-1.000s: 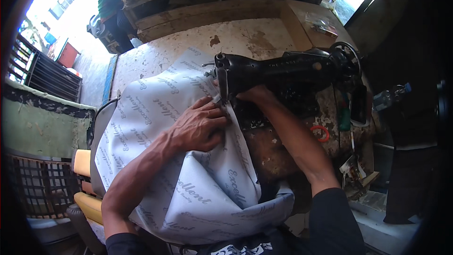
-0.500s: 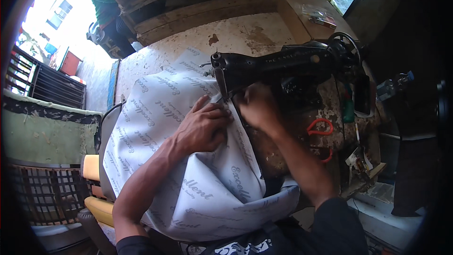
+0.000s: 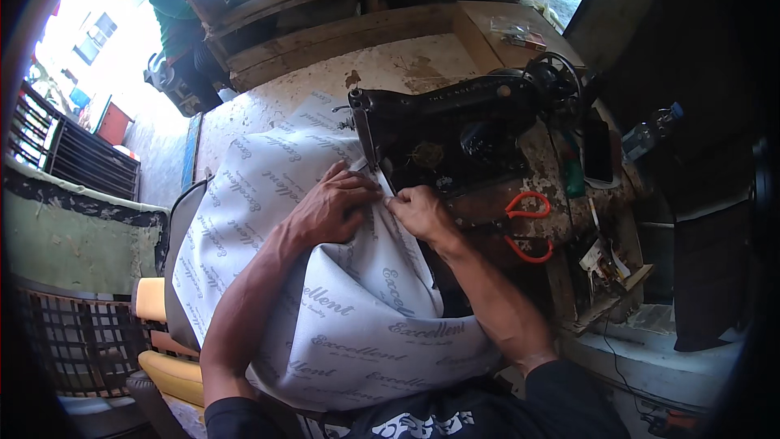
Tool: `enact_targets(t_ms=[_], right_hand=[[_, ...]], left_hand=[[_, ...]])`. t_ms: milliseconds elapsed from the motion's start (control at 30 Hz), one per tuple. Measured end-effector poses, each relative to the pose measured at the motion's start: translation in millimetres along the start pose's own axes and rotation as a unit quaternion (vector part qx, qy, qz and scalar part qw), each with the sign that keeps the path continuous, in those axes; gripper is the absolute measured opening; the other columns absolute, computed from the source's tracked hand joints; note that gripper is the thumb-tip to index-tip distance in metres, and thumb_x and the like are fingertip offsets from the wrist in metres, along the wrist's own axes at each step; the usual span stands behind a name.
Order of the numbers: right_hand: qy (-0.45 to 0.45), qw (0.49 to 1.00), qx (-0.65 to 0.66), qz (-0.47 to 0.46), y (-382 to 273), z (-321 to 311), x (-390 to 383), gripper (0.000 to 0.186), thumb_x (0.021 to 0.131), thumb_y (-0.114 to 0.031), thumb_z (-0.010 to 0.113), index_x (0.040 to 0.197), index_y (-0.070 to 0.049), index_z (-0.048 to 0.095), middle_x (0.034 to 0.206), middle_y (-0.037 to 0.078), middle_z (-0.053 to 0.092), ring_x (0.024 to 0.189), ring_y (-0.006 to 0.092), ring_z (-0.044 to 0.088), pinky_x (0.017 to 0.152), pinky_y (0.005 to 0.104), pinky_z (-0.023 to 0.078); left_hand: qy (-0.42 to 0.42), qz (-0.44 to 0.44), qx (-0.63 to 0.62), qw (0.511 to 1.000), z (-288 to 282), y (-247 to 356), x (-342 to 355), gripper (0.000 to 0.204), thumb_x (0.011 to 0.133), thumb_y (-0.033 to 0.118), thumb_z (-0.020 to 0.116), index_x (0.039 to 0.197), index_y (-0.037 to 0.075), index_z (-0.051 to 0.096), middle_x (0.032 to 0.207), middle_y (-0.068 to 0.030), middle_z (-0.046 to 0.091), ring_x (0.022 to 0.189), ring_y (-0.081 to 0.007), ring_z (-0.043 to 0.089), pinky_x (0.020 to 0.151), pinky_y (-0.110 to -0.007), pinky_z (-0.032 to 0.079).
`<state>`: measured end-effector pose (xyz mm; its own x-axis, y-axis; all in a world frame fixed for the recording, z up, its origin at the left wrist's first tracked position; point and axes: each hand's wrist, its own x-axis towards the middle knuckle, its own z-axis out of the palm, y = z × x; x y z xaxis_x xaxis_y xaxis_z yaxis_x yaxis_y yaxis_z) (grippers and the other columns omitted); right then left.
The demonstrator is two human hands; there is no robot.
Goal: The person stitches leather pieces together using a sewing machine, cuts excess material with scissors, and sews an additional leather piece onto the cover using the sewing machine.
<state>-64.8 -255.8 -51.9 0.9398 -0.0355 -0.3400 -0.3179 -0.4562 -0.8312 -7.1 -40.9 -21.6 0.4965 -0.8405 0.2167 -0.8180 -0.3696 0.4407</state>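
A large white sheet of material (image 3: 244, 219) with repeated grey lettering drapes over the worktable and down toward my lap, folded near the front. Its edge runs up to the needle end of a black sewing machine (image 3: 455, 106). My left hand (image 3: 335, 207) rests on the sheet just left of the presser foot, fingers bent and closed on a raised fold. Just in front of the foot, my right hand (image 3: 418, 213) pinches the sheet's edge between thumb and fingers. Whatever lies under the sheet is hidden.
Red-handled scissors (image 3: 530, 226) lie right of my right forearm. Beyond are a green-handled tool (image 3: 574, 177), a dark phone-like slab (image 3: 599, 154) and a clear bottle (image 3: 650, 134). A wooden shelf (image 3: 341, 45) backs the table. At the far left stands a person in green (image 3: 175, 20).
My right hand has come away from beside the machine's needle area, toward me, and now pinches the sheet's edge. My left hand stays on the sheet. The view has shifted slightly.
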Motion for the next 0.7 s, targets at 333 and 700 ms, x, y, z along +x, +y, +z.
enact_targets(t_ms=[333,700], right_hand=[[0.006,0.994,-0.107,-0.037,-6,-5,-11,0.036,0.092,-0.033,0.068,0.093,0.003,0.075,0.093,0.029,0.072,0.09,0.044,0.073,0.082,0.0468,0.057],[0.088,0.986,-0.126,-0.058,-7,6,-29,0.032,0.094,-0.033,0.068,0.088,-0.002,0.071,0.078,0.023,0.071,0.078,0.0427,0.072,0.069,0.0478,0.054]], left_hand=[[-0.072,-0.017,0.07,0.995,-9,17,5,0.049,0.076,0.012,0.067,0.125,0.019,0.072,0.135,-0.0032,0.066,0.132,-0.0249,0.056,0.123,-0.057,0.026],[-0.069,-0.088,0.081,0.99,5,15,-12,0.065,0.076,0.013,0.065,0.14,0.016,0.062,0.149,-0.0038,0.057,0.146,-0.0237,0.045,0.126,-0.065,0.016]])
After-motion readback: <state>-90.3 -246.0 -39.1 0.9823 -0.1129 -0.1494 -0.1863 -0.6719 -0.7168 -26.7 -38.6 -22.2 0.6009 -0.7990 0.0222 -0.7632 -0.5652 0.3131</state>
